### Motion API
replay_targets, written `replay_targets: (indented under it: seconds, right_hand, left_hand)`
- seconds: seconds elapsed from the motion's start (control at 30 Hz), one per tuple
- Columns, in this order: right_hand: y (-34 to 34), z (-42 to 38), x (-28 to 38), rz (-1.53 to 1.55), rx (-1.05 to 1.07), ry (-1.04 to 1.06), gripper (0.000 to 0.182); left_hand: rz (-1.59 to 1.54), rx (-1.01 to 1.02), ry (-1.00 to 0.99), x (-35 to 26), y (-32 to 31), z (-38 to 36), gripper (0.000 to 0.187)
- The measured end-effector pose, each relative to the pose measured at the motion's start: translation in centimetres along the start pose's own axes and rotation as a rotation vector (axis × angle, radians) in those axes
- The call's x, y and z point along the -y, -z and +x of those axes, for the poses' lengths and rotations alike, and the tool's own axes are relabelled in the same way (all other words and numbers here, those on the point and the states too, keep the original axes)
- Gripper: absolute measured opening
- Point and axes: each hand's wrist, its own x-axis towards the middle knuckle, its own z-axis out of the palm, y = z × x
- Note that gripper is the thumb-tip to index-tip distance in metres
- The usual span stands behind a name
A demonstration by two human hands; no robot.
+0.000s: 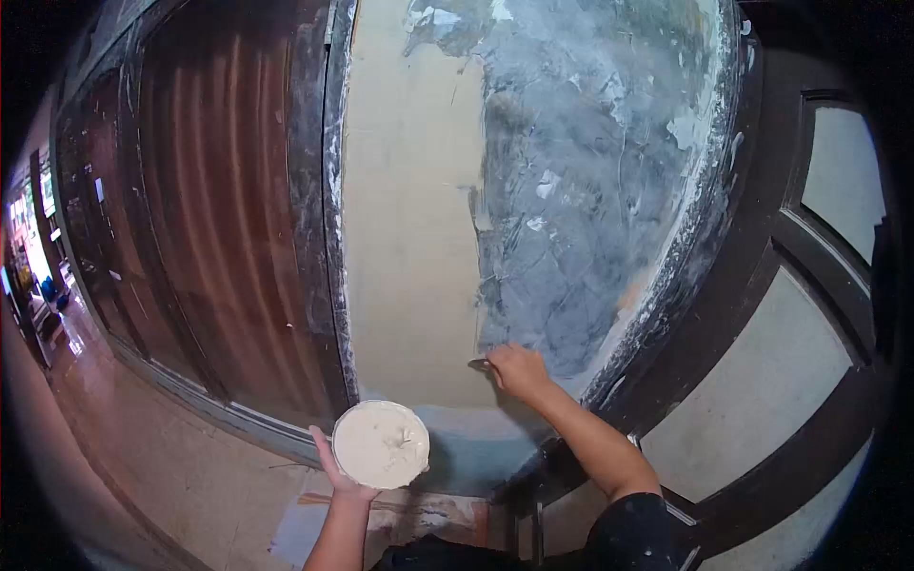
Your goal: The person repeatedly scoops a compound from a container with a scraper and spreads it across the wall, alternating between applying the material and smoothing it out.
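Observation:
My left hand [345, 476] is wrapped round a round tub of cream-coloured putty [381, 445], held from below and the side. The putty's surface is rough, with a hollow right of its middle. In my right hand [519, 369] is a putty knife [479, 364], closed in the fingers, its dark blade pointing left. Most of its handle is hidden. The blade is at the wall panel [590, 190], near the right edge of a smooth cream coat [414, 238]. Right of that coat the panel is patchy grey-blue.
On the left, a dark-framed door with reddish curtains [228, 190] borders the panel. Dark wooden framing with pale panels [762, 390] stands close on the right. Below, the tiled floor [214, 457] bears papers [295, 533] near my left arm.

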Motion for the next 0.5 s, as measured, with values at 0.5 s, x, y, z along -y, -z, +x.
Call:
replay_targets:
  seconds: [0.5]
  right_hand:
    - [8.3, 2.8, 4.3, 1.365, 0.331, -0.333, 0.022]
  left_hand:
    - [0.265, 0.215, 0.163, 0.1, -4.9, 3.6, 0.118]
